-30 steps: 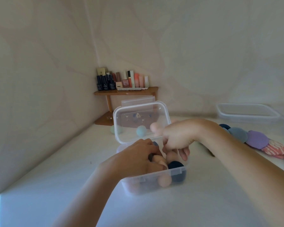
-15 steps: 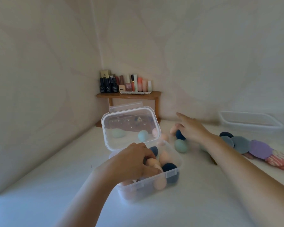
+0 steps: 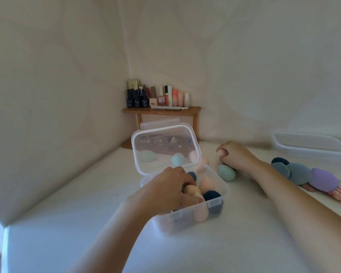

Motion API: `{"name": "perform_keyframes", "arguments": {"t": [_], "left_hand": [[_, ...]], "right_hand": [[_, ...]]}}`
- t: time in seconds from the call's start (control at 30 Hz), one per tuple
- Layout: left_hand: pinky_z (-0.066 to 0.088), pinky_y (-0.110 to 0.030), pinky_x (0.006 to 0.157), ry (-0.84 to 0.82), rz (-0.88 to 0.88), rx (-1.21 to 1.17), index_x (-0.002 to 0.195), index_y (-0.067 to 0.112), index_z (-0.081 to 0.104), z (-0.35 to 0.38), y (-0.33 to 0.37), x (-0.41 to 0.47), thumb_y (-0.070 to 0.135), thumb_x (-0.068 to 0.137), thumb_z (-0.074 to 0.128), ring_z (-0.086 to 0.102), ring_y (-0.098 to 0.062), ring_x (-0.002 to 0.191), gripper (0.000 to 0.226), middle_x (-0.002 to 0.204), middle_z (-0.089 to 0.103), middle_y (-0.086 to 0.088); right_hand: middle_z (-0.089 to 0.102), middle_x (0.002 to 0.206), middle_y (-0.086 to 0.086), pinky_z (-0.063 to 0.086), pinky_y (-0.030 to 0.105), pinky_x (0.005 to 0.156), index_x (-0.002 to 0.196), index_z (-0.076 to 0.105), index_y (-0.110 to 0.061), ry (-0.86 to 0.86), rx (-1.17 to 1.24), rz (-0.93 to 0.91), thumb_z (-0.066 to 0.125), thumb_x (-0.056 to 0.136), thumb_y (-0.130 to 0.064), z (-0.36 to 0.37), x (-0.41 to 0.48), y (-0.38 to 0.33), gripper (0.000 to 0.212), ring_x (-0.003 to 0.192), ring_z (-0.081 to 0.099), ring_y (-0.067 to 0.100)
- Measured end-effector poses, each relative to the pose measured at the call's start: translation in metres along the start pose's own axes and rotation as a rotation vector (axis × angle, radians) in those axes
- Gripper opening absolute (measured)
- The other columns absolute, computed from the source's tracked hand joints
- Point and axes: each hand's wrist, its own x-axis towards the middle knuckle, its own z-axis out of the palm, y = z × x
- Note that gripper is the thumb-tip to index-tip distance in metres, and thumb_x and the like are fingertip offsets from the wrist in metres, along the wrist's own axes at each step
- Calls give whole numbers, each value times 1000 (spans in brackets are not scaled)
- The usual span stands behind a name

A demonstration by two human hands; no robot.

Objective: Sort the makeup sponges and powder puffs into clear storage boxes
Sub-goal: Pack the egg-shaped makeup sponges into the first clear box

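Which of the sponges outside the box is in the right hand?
The peach sponge, gripped by the curled right hand. The mint green sponge lies free on the table just beside that hand.

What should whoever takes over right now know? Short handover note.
Left hand: in the clear box, fingers curled over boxed sponges; grip unclear.
Right hand: grips a peach sponge beside the box.
Done: several sponges boxed, lid open.
Left: mint sponge and others loose on the table; powder puffs lie at right, unsorted, near the second box.
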Motion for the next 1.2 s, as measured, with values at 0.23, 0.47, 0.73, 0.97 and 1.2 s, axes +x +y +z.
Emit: {"name": "perform_keyframes", "arguments": {"t": [0.23,0.47,0.73,0.97,1.2], "left_hand": [[46,-24,78,-16,23,-57,114,32,58,3,2,1,45,79,58,52,-13,92,37,105,56,7],[35,-35,104,-101,84,20,140,41,33,5,3,2,44,92,49,41,-17,113,51,131,44,3],[37,-37,101,-124,140,-15,132,46,44,6,1,3,40,93,49,40,-16,106,41,122,45,5],[32,-35,103,-157,162,-30,131,47,46,7,3,2,36,93,50,35,-17,113,40,122,45,6],[31,-28,99,-170,195,-71,129,49,47,4,7,-1,34,93,51,36,-15,108,39,117,46,7]], "right_hand": [[64,103,0,41,27,75,112,62,-13,371,291,-46,62,89,-24,-41,-31,-22,25,96,58,19],[63,84,-13,42,12,64,96,64,-22,204,565,-293,69,84,-29,-59,-81,-59,15,70,56,-1],[59,72,-14,34,17,57,89,71,-17,-1,210,-226,80,74,-30,-46,-96,-70,22,63,51,0],[49,63,3,27,27,52,81,66,-5,4,-89,-287,61,78,-17,-37,-99,-80,13,60,40,14],[47,65,-7,31,21,52,65,45,-19,-74,-312,-284,61,84,-17,-36,-100,-88,25,60,44,12]]}}
